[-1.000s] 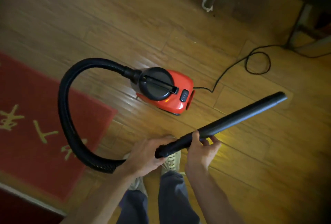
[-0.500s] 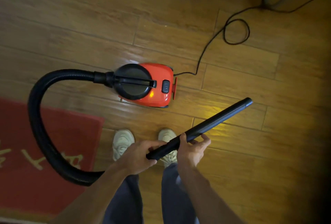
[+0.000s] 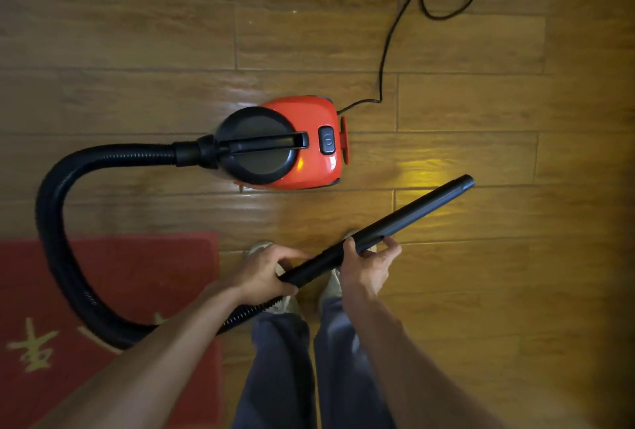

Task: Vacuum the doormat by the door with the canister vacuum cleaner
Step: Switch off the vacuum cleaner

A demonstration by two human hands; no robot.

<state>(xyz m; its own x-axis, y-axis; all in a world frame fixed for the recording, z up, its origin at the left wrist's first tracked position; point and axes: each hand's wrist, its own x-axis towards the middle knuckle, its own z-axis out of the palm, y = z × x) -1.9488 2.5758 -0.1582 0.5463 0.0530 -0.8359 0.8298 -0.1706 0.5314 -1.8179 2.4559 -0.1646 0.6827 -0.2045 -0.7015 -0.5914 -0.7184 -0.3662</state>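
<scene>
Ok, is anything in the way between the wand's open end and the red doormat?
Mainly the person's own shoes and legs, which stand between the wand tip, pointing right, and the doormat at left. The hose also loops across the mat. The canister sits farther off, clear of that path.

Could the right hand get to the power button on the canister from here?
Probably, but not directly: the right hand grips the wand. Nothing covers the power button atop the canister, though it sits down on the floor.
</scene>
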